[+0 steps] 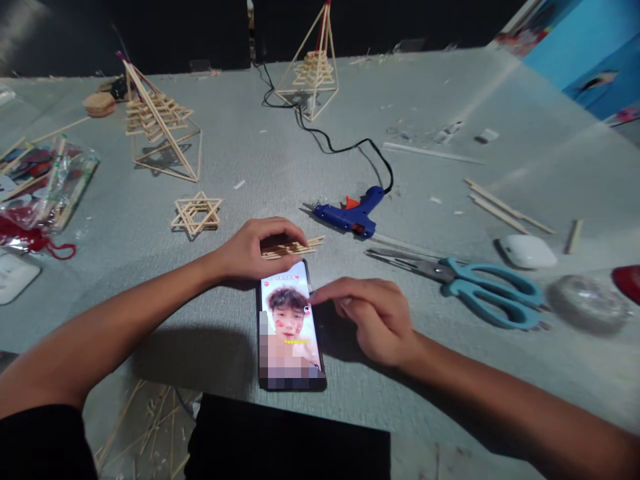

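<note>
Right index at phone, left hand round sticks.
Phone (293, 323) lies flat on the table (415, 207), screen lit, right in front of me. My right hand (377, 317) is half-open: index out at the screen's right edge, other fingers curled, nothing held; actual contact, can't tell. My left hand (250, 250) is loosely closed on the wooden sticks (287, 250) just past the phone's top end; firmness, can't tell. Best done, I'd say, with a light fingertip, wrist low, sticks kept off the glass. Textures: smooth glossy screen, dark frame; thin, straight, pale sticks; six-pointed stick star (200, 201); hard blue plastic glue gun (345, 217), orange trigger; metal-bladed scissors (455, 270), teal loops; grey tabletop, finely ribbed.
</note>
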Available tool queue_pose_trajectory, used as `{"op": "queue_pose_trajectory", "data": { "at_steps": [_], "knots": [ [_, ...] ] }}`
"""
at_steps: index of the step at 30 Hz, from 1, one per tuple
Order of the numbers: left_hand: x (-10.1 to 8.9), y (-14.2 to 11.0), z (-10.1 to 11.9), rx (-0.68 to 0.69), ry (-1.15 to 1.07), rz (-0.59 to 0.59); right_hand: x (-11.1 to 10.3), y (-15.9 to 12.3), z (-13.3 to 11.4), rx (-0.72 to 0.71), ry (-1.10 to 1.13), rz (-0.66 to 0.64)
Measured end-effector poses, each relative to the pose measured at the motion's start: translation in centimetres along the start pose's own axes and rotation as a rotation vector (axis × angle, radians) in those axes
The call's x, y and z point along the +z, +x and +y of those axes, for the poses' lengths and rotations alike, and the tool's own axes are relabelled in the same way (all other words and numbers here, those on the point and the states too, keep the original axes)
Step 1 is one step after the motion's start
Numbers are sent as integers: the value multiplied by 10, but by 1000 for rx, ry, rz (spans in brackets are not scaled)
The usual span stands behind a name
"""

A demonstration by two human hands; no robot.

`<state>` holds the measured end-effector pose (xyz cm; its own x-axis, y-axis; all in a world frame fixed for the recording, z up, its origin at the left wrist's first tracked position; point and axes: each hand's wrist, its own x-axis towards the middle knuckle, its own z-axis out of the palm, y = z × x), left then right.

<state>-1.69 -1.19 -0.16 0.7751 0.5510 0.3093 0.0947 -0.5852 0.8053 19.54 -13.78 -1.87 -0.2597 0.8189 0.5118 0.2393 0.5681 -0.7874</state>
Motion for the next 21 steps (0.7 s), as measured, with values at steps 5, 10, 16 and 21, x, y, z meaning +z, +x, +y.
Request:
{"op": "queue_pose_trajectory", "data": {
  "at_steps": [5, 10, 16, 21],
  "knots": [
    [-2, 3, -5, 149, 45, -81, 0, 3, 4, 257, 102, 93],
    [-2, 4, -6, 161, 72, -113, 1, 3, 4, 271, 122, 95],
    [-1, 4, -6, 138, 54, -101, 1, 5, 3, 282, 106, 78],
    [-2, 4, -5, 125, 50, -101, 0, 6, 2, 280, 106, 63]
  ]
}}
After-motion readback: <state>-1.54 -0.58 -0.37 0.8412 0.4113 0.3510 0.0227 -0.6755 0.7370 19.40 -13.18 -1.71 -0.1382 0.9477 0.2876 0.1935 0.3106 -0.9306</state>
